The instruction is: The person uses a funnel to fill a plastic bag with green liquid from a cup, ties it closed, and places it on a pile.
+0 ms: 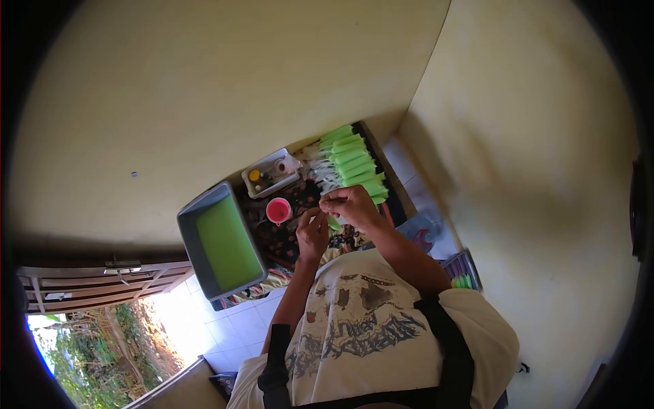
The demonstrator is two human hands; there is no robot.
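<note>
One large grey tub [193, 235] of green liquid sits at our left on the patterned mat [276, 235], the biggest thing near us. Beyond our hands a row of filled green ice-pop bags [353, 163] lies side by side, with a small white tray [271, 174] of odds and ends and a pink cup [278, 210] just beside. Our right hand [351, 204] and left hand [312, 232] pinch closed on a green bag [334, 223] between them, just above the mat.
</note>
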